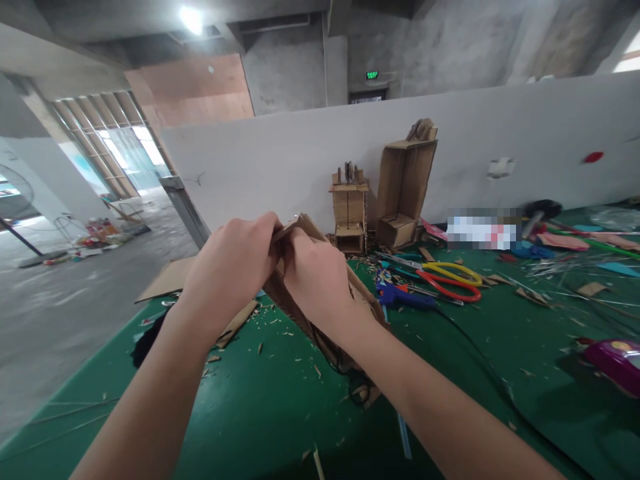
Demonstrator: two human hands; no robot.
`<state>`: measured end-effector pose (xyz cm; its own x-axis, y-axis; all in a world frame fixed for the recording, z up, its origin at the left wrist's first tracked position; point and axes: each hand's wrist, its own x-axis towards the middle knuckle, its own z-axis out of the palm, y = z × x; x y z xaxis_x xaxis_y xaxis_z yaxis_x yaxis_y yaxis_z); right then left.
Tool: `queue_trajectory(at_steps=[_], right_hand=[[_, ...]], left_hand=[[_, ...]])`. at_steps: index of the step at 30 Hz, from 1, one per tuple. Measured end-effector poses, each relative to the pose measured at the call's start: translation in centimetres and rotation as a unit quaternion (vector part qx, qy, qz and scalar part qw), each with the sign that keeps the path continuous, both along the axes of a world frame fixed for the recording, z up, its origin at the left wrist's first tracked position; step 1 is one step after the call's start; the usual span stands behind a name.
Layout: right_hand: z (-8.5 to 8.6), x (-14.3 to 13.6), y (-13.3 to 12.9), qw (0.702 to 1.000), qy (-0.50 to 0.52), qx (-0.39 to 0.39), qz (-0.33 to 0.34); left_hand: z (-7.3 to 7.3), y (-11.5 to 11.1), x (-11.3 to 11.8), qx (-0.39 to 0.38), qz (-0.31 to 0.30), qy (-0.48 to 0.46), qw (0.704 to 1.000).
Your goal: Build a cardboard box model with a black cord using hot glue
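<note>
A narrow open cardboard box (367, 297) is tilted above the green table, held up between both hands. My left hand (237, 263) is closed on its upper left end, the fingers bent around the edge. Inside that same end, my right hand (317, 273) is closed with its fingertips pressed in, touching the left fingers. What the fingertips pinch there is hidden. A black cord or wire loop (359, 390) hangs at the lower end of the box, below my right wrist.
Two cardboard constructions (350, 213) stand against the white partition (265, 160). Yellow- and red-handled scissors (450, 283) and a blue glue gun (407, 298) lie right of the box. A purple tool (613, 363) sits at the right edge. Cardboard scraps litter the green table (240, 413).
</note>
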<state>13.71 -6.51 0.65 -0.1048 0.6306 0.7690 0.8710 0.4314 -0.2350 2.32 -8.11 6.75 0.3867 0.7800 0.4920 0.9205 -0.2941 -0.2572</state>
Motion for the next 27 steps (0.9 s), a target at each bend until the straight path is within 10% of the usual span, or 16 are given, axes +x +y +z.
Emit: queue_trajectory(at_steps=[27], right_hand=[[-0.4, 0.3, -0.2, 0.997, -0.074, 0.011, -0.007]], left_hand=[[-0.2, 1.1, -0.6, -0.016, -0.009, -0.04, 0.999]])
